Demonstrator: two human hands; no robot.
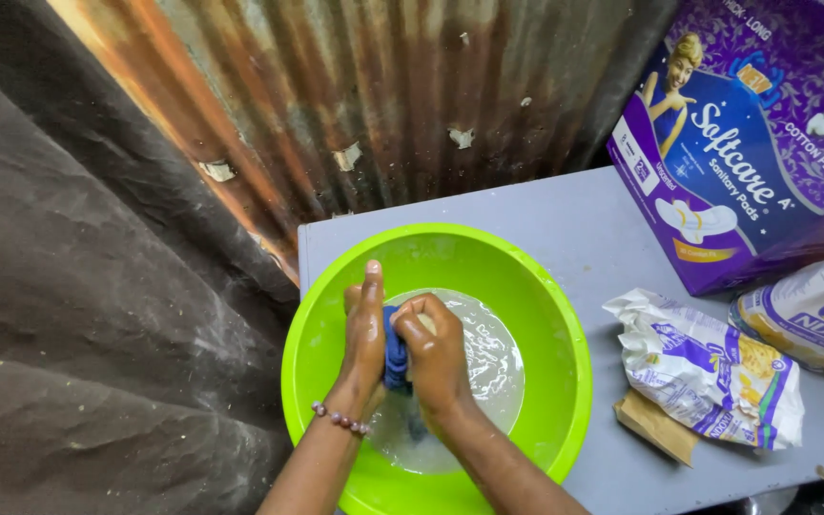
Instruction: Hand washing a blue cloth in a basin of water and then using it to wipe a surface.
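Both hands meet over the middle of a lime-green plastic basin point(545, 315) that holds shallow soapy water point(488, 367). The left hand point(364, 329) lies flat-palmed, fingers pointing to twelve o'clock, pressed against a small blue cloth point(396, 355); the right hand point(436, 358) is curled into a fist around the same cloth, so the cloth is pinched between the two, just above the water's surface. The basin sits at the nine o'clock end of a grey table point(565, 219), its rim close to the table's edge there, so hard downward rubbing could tip or slide it and spill water onto the dark ground. At three o'clock from the basin lie a crumpled white-and-purple packet point(708, 367) on a brown paper bag point(655, 426); a purple carton point(755, 143) stands at two o'clock. Vigorous scrubbing could splash these paper goods and soak them. A beaded bracelet point(340, 418) on the left wrist may also get wet.
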